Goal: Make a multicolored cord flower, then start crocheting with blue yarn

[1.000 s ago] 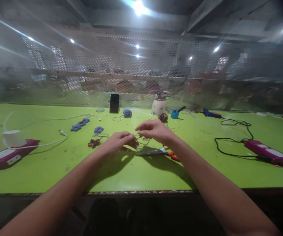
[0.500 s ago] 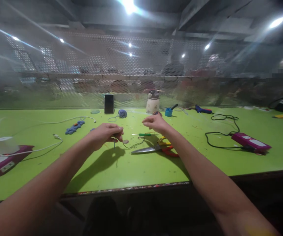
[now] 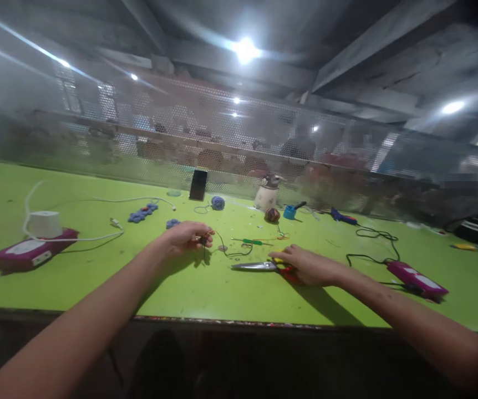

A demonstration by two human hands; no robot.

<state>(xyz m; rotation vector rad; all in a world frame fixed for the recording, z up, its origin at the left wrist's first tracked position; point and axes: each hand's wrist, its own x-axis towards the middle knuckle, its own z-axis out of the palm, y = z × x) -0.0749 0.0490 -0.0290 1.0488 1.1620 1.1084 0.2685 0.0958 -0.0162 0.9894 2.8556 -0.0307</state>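
My left hand (image 3: 189, 236) is closed, its fingertips pinching a small dark yarn piece (image 3: 204, 240) partly hidden by the fingers. From it a dark strand of yarn (image 3: 233, 254) runs across the table to the right. My right hand (image 3: 308, 266) lies over the red and yellow handles of a pair of scissors (image 3: 259, 266), fingers curled onto them. The blades lie flat, pointing left. Beyond them rests a green-handled crochet hook (image 3: 252, 241). A multicoloured yarn ball (image 3: 271, 215) sits farther back.
Blue crocheted flowers (image 3: 142, 213), a blue yarn ball (image 3: 218, 203) and a phone (image 3: 198, 185) are at the back left. A penguin-shaped jug (image 3: 267, 191), blue pot (image 3: 289, 211) and glue gun (image 3: 342, 216) stand farther right. Purple power strips (image 3: 35, 252) with cables lie at both sides.
My right hand has come down and nearer, from above the table onto the scissors' handles. My left hand keeps its pinch on the yarn piece. The view has tilted.
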